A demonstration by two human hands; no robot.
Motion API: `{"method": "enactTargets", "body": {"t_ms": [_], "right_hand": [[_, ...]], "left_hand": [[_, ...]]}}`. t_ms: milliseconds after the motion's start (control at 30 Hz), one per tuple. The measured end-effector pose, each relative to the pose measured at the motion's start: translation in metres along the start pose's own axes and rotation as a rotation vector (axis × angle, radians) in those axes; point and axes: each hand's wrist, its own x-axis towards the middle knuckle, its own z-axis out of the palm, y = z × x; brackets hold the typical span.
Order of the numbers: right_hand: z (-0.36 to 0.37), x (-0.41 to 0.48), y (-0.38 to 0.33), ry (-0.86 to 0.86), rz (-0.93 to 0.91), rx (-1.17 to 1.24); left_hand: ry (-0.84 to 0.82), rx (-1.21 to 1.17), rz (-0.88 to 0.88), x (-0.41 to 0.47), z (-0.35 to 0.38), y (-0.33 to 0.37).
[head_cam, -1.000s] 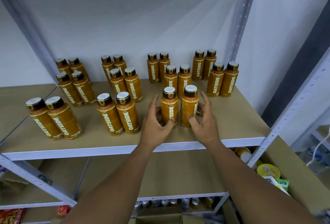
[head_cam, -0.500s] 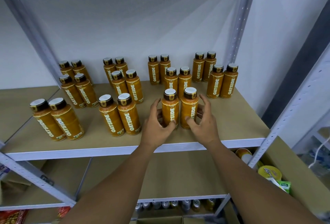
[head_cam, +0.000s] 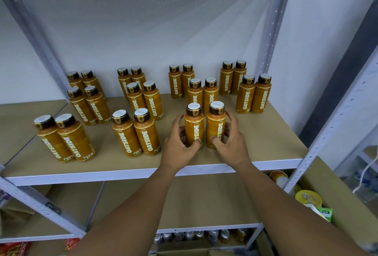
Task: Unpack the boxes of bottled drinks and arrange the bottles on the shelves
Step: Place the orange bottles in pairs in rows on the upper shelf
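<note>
While reaching in over the front edge of the top shelf (head_cam: 266, 133), wrapping the left hand (head_cam: 179, 145) round the left bottle (head_cam: 194, 127), with the thumb pressing on the lower front of the label and the fingers curling round the bottle's outer side. Wrapping the right hand (head_cam: 232, 143) round the right bottle (head_cam: 216, 125) in mirror fashion, thumb lying on the lower front, fingers curling behind the outer side. Holding both upright on the tan board, side by side and touching or all but touching, near the front edge and right of the middle, dark caps up and OATSIDE labels facing forward.

Sharing the board with ten more pairs of the same orange bottles: the front-left pair (head_cam: 65, 141) well apart toward the left end, the middle pair (head_cam: 136, 133) just beside the left hand, and eight further pairs (head_cam: 253, 96) standing in two rows behind, reaching back to the white wall (head_cam: 143, 20).

Looking down past the forearms onto a lower shelf (head_cam: 204, 204) of the same tan board, and under that onto a row of cans (head_cam: 200, 235) standing on a level lower again. Glimpsing, to the right of the grey upright post (head_cam: 327, 133), an open cardboard box (head_cam: 337, 190) holding yellow-lidded tubs (head_cam: 308, 198) and a green packet (head_cam: 325, 215).
</note>
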Motion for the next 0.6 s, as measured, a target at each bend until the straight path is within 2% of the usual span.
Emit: {"method": "enactTargets", "body": {"t_ms": [600], "right_hand": [[-0.0010, 0.0005, -0.0033, 0.008, 0.009, -0.019]], "left_hand": [[0.001, 0.016, 0.005, -0.0019, -0.0001, 0.0015]]}}
